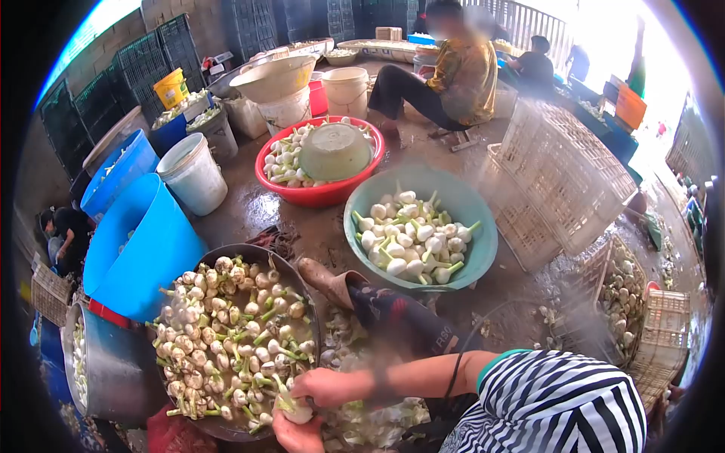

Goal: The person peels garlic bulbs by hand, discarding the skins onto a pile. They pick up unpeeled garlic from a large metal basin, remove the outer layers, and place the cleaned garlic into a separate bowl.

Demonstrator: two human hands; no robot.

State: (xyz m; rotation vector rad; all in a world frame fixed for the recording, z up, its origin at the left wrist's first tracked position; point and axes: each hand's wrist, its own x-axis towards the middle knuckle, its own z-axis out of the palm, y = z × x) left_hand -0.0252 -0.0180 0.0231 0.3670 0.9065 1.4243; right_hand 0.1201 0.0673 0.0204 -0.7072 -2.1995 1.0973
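My left hand [298, 436] is wrapped around a white garlic bulb [295, 411] from below. Above it my right hand [321, 386] is closed, its fingers at the bulb's upper side beside the green stem; its fingertips are partly hidden. Both hands are over the near edge of a wide dark tub [313, 302] filled with garlic bulbs [226, 332], many with brown skins and short green stems. Pale peeled skins [370, 419] lie beneath my right forearm. Farther out, a green basin [487, 226] holds cleaner white bulbs [411, 238].
A red basin [321, 198] holds garlic and an upturned bowl [336, 151]. Blue tubs [140, 241] and a white bucket [192, 174] stand left. Plastic crates [555, 181] are stacked right. My boot [325, 279] rests by the tub. Another person [461, 75] sits beyond the basins.
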